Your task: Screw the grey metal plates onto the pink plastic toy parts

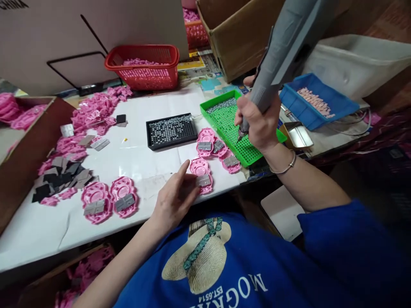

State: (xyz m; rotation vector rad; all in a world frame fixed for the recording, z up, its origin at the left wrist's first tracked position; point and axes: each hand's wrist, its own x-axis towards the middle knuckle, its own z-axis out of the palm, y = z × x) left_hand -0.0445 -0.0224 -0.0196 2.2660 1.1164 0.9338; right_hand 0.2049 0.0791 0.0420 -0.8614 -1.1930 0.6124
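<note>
My right hand (260,122) is wrapped round a grey electric screwdriver (282,51), whose tip points down onto the green screw tray (224,124). My left hand (175,196) rests on the white table, its fingers holding a pink plastic part (201,173) with a grey plate on it. Three more pink parts with grey plates (218,148) lie between that part and the green tray. A black screw tray (171,130) sits just left of them.
Two finished-looking pink parts (109,200) lie at the near left. A heap of pink parts (93,113) and grey and black plates (61,175) covers the left. A red basket (144,66), cardboard boxes (237,34) and a blue bin (317,102) stand behind.
</note>
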